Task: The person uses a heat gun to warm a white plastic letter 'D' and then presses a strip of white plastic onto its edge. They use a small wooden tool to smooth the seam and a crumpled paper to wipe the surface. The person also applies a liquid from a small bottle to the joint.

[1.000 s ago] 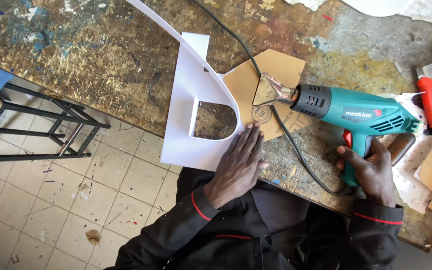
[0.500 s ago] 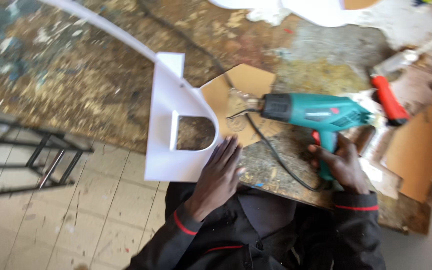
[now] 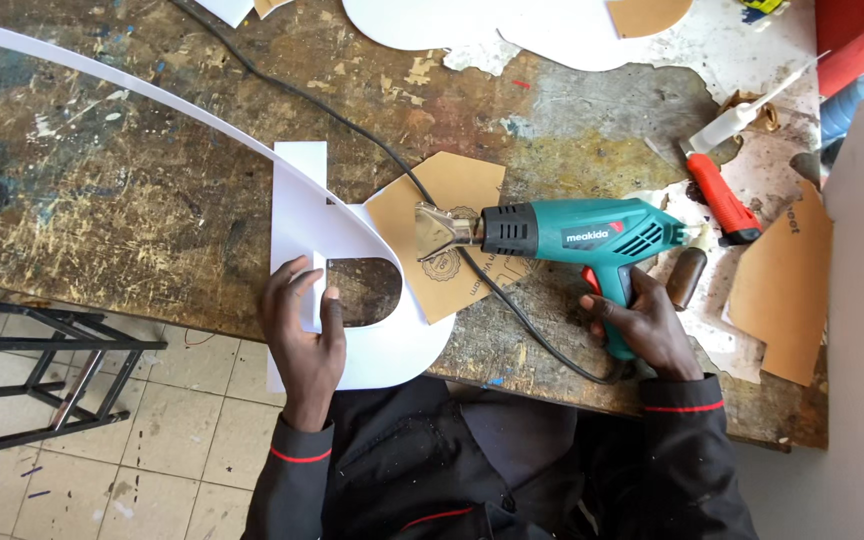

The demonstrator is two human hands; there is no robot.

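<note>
A white letter-shaped plastic cutout [image 3: 392, 345] lies at the near edge of a paint-stained workbench [image 3: 112, 170]. A long white plastic strip [image 3: 152, 95] stands on edge and curves along the cutout's rim. My left hand [image 3: 302, 335] presses flat on the cutout's left part, fingers spread beside its D-shaped hole. My right hand [image 3: 642, 325] grips the handle of a teal heat gun [image 3: 572, 232]. The gun's flat metal nozzle points left at the strip, over a brown cardboard piece [image 3: 447, 225].
A black power cord [image 3: 352, 125] runs across the bench to the gun. A red-handled utility knife [image 3: 720, 200], a glue syringe [image 3: 742, 118] and cardboard offcuts [image 3: 782, 290] lie at the right. White sheets [image 3: 512, 25] lie at the far edge. A black metal frame [image 3: 47, 370] stands on the tiled floor at left.
My left hand has slid left across the cutout, from its bottom edge to beside the hole. The heat gun stays aimed at the strip.
</note>
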